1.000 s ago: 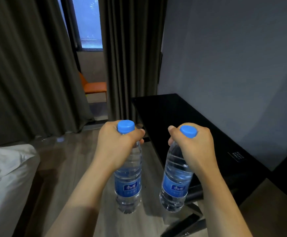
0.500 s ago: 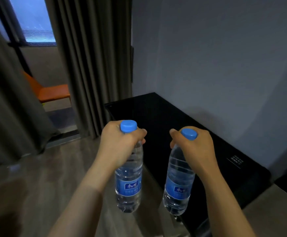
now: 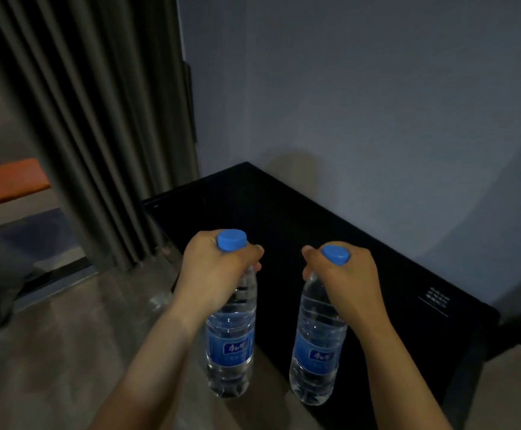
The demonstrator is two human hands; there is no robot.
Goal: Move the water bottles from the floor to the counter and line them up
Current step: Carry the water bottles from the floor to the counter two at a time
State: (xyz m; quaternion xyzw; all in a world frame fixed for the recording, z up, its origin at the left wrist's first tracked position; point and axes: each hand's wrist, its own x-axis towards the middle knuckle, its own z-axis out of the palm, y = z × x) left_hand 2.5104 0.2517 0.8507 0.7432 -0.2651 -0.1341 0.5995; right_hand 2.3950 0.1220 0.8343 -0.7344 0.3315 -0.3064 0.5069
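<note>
Your left hand is curled tight round the neck of a clear plastic water bottle with a blue screw cap and a blue label, the left bottle. The cap pokes out above your fist. Your right hand grips a 2nd bottle of the same kind, the right bottle, in the same way.

Both bottles hang upright in the air, side by side and apart, and neither stands on the long glossy black counter. The left bottle hangs at the counter's near edge, with its lower part showing against the brown wood-look floor. The right bottle shows against the counter's dark top.

A small block of white printed lines lies on the counter's right end. A plain grey wall runs along the counter's far side. Dark grey pleated curtains hang past its left end, and an orange padded seat sits beyond them.
</note>
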